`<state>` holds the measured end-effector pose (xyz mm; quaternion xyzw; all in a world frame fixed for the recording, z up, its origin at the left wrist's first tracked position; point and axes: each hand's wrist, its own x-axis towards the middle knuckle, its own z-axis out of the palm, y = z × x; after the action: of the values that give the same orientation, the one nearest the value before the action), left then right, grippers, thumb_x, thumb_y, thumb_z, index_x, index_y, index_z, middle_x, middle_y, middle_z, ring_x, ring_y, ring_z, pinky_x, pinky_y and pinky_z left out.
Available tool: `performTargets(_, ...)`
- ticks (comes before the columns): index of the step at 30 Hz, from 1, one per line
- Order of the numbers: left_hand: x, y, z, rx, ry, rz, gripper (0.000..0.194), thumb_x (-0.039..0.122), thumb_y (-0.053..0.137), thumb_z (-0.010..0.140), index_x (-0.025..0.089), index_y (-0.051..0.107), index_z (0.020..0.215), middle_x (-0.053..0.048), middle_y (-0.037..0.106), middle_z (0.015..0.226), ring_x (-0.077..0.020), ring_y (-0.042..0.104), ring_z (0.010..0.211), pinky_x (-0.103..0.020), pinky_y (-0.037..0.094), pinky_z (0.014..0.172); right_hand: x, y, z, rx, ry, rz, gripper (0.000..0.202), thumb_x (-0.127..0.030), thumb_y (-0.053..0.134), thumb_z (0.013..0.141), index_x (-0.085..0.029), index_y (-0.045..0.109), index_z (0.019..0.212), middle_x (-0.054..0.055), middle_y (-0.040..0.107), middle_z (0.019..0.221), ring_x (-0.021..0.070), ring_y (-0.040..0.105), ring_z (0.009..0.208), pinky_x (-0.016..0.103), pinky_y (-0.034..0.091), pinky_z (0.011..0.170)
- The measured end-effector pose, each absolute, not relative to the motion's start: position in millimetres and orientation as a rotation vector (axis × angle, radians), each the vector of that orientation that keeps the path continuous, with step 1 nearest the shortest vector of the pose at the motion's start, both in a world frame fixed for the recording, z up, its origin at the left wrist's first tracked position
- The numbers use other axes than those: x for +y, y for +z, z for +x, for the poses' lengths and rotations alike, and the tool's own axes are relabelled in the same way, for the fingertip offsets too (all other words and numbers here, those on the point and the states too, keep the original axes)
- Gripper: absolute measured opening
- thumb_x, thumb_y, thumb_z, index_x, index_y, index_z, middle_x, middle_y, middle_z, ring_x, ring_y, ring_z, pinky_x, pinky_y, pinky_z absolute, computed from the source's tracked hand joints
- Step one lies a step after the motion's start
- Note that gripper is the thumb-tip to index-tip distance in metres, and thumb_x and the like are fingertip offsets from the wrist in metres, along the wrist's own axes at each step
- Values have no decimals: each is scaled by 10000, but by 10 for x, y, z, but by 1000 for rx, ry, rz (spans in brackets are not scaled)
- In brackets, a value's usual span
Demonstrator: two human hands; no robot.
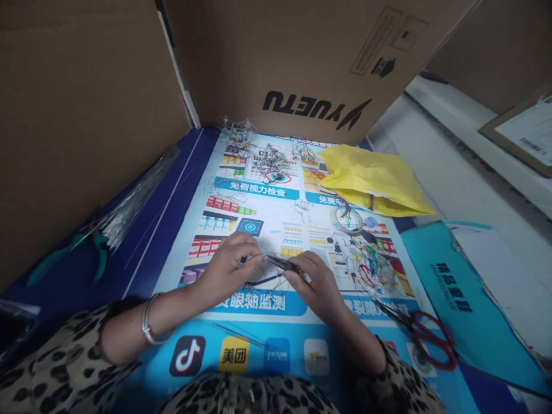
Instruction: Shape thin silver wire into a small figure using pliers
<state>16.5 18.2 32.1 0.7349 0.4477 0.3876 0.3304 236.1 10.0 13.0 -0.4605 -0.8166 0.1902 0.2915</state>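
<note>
In the head view my left hand (233,269) is closed in a pinch on thin wire near the middle of the printed poster (297,333). My right hand (317,282) wraps round dark needle-nose pliers (282,263), whose jaws point left at the wire by my left fingertips. The wire itself is too fine to trace fully. A dark curved strip (267,280) lies just below the pliers, between both hands. Loose thin wires (241,332) rest on the poster in front of me.
Teal-handled pliers (101,256) and a bundle of straight wires (138,198) lie left. Red-handled scissors (435,342), a tape roll (348,218), a yellow bag (375,175) and a teal cardboard piece (466,293) are right. Wire tangles (276,161) lie behind; a cardboard box (284,63) stands beyond.
</note>
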Motion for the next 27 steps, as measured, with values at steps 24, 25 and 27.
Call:
performTargets(24, 251, 120, 19, 1333, 638, 2249, 142, 237, 484, 833, 194, 591, 751, -18, 587, 865, -200, 501, 872, -334, 334, 752, 118, 80, 2386, -2426, 257, -1395, 309, -427, 468, 889, -181, 643, 826, 56, 590, 733, 177, 540, 744, 275, 393, 657)
performTargets(25, 252, 117, 22, 1308, 646, 2252, 172, 238, 465, 850, 193, 593, 745, -17, 591, 844, -196, 501, 859, -333, 329, 749, 121, 74, 2386, -2434, 252, -1395, 302, -422, 472, 888, -181, 643, 826, 54, 590, 732, 176, 541, 743, 274, 392, 660)
performTargets(27, 255, 115, 25, 1267, 668, 2257, 210, 261, 438, 874, 189, 592, 750, -19, 599, 814, -190, 499, 836, -337, 327, 755, 125, 65, 2386, -2445, 240, -1387, 290, -417, 482, 885, -183, 642, 825, 52, 591, 731, 175, 539, 740, 277, 390, 666)
